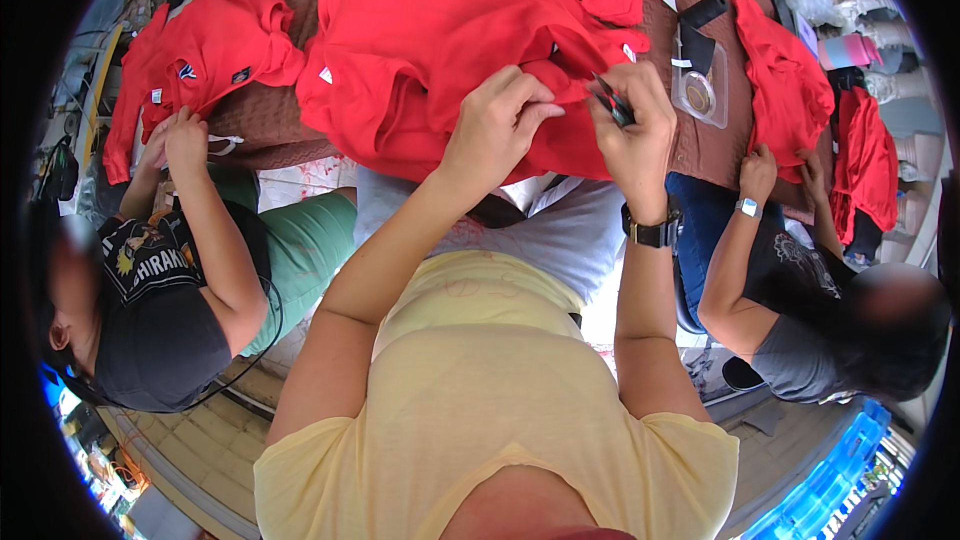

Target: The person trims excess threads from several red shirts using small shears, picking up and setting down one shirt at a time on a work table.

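A red garment [400, 35] lies spread across the table in front of me, its near edge hanging over my lap. My left hand [497, 128] is closed in a pinch at a fold of this red cloth, thumb against fingertips. Just to its right, my right hand [640, 130] is wrapped round small dark thread snips [612, 103], whose tips point up and to the left beside the cloth. The snips' handles are mostly hidden in the palm. Small white labels show on the garment.
A brown quilted cloth [690, 145] covers the table. To the right lie a clear plastic box [702, 93] and a black cylindrical thing [703, 10]. Co-workers sit on both sides, handling a red garment at left [215, 45] and another at right [785, 75].
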Motion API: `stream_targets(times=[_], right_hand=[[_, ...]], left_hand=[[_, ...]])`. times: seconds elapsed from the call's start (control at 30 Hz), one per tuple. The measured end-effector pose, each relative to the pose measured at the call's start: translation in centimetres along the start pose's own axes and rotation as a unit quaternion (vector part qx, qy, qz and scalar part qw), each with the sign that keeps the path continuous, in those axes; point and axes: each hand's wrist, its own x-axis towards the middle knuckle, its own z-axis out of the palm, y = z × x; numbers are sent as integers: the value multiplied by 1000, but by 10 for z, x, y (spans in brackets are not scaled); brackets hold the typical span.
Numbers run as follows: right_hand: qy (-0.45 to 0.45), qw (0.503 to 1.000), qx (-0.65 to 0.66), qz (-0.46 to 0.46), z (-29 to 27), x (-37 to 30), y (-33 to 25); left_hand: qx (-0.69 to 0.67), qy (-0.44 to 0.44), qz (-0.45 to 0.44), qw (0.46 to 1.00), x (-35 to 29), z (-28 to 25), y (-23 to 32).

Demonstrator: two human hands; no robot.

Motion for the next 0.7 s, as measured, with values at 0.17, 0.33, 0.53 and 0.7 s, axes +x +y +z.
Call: stream_targets(times=[0.17,0.33,0.53,0.7], right_hand=[[54,992,40,110,5,-39,15],[69,975,139,157,14,-45,13],[-37,885,281,369,-1,-59,-14],[-119,871,251,405,7,-53,-10]], left_hand=[[-239,-114,-187,946,-5,3,-3],[-365,-115,-215,899,-14,17,-13],[-335,-119,-217,909,-17,14,-11],[-370,-116,-223,895,-18,13,-11]])
